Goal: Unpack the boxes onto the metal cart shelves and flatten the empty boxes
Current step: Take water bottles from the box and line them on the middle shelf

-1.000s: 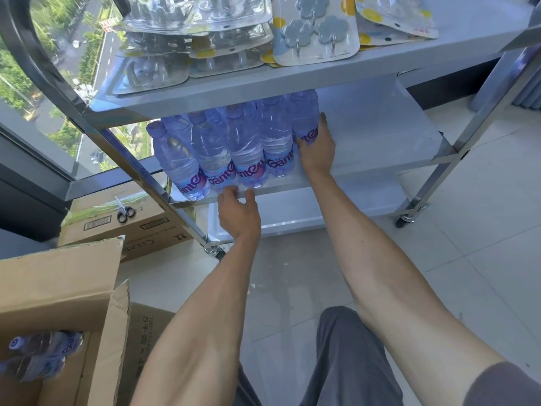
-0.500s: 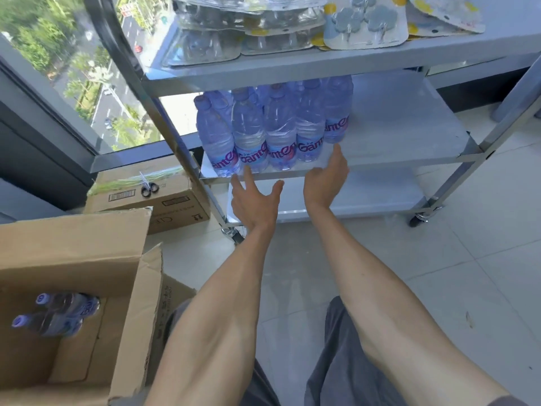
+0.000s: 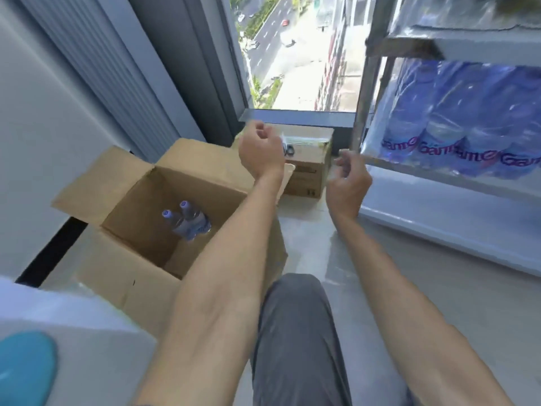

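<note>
An open cardboard box (image 3: 128,259) stands on the floor at the left with two purple-capped water bottles (image 3: 188,221) inside. My left hand (image 3: 260,152) hovers above the box's far right flap, fingers loosely curled, holding nothing. My right hand (image 3: 348,181) hangs in the air beside the metal cart (image 3: 363,92), fingers loosely curled and empty. A wrapped pack of purple water bottles (image 3: 456,124) sits on the cart's middle shelf at the right. The lowest shelf (image 3: 456,221) is bare where I can see it.
A closed cardboard box (image 3: 310,168) with scissors (image 3: 288,150) on top stands by the window, behind the open box. A white surface with a teal object (image 3: 26,373) fills the lower left. My grey-trousered knee (image 3: 292,332) is between my arms.
Both hands have drawn back from the bottle pack on the cart shelf. My view has swung left toward the open box, and my fingers have gone from spread to loosely curled.
</note>
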